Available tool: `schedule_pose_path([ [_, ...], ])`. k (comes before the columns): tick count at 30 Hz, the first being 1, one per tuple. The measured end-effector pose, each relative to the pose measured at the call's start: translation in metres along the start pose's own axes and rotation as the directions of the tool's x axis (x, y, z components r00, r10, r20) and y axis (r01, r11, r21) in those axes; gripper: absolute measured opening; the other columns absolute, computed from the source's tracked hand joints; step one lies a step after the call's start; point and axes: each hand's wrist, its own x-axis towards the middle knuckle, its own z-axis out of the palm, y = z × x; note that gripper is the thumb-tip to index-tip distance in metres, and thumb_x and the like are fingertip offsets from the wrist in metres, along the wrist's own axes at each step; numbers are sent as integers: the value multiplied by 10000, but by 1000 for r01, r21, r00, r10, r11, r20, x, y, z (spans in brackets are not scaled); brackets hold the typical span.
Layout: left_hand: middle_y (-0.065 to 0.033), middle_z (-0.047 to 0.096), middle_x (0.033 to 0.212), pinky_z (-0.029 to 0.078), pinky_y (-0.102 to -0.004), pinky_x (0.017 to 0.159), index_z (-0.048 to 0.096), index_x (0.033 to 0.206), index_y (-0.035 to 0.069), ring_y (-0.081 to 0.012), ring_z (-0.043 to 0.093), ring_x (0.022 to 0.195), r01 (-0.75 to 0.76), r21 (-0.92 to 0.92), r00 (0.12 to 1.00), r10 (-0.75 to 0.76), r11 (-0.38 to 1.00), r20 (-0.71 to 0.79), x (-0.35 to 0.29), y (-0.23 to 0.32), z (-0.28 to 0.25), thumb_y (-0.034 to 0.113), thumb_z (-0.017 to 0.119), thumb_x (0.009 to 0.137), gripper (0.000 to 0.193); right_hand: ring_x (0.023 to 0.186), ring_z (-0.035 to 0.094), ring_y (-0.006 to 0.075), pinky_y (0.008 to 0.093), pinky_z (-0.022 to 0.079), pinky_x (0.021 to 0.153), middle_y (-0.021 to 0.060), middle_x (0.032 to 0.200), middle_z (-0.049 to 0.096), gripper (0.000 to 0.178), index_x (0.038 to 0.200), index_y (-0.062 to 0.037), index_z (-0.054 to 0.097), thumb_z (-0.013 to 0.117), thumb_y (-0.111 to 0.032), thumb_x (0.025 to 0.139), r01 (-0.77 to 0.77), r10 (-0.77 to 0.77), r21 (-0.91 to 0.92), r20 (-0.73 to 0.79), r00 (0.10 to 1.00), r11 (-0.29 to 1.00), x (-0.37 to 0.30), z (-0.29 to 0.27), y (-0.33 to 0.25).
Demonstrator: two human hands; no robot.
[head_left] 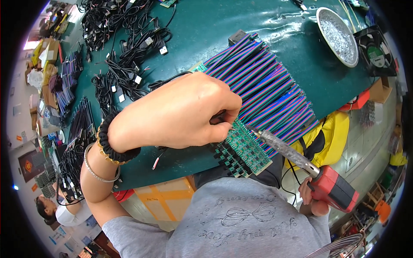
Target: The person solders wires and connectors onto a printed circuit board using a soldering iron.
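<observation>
My left hand [180, 114] is curled into a tight grip over the near end of the row of small green circuit boards [241, 148], fingertips pinched on something thin that I cannot make out, right where the boards meet the striped ribbon wires [266, 86]. Those wires, in red, green, blue and black, fan away from the boards across the green tabletop [215, 30]. My right hand [312, 198] sits low by my chest, its grip closed around the red handle of the soldering iron [301, 161], whose grey barrel slants up so the tip rests at the boards just beside my left fingertips. Bundles of black cables [124, 56] lie to the left on the tabletop, and a metal bowl [337, 36] of silvery bits stands at the far right.
</observation>
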Motion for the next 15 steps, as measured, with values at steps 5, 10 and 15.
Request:
schedule_pose_path([
  [5,-100,595,709,491,-352,591,613,765,7,-267,599,642,25,22,997,-24,999,-73,-5,4,5,54,689,730,96,598,619,191,317,504,561,116,738,653,387,851,29,641,770,-336,854,18,-19,13,25,1000,1000,1,2,3],
  [10,-95,584,703,486,-352,586,610,762,12,-270,590,638,24,20,994,-22,1000,-108,-7,5,10,46,686,715,95,724,626,159,265,486,664,113,870,647,537,889,59,640,807,-442,795,-167,142,-123,-189,972,978,10,24,-14],
  [15,-91,570,698,479,-351,580,604,759,18,-267,581,630,20,36,994,-16,999,-108,-6,4,10,36,678,704,94,779,610,129,234,450,693,107,937,630,750,968,115,605,840,-546,704,-315,282,-94,-263,923,944,-2,23,-16],
])
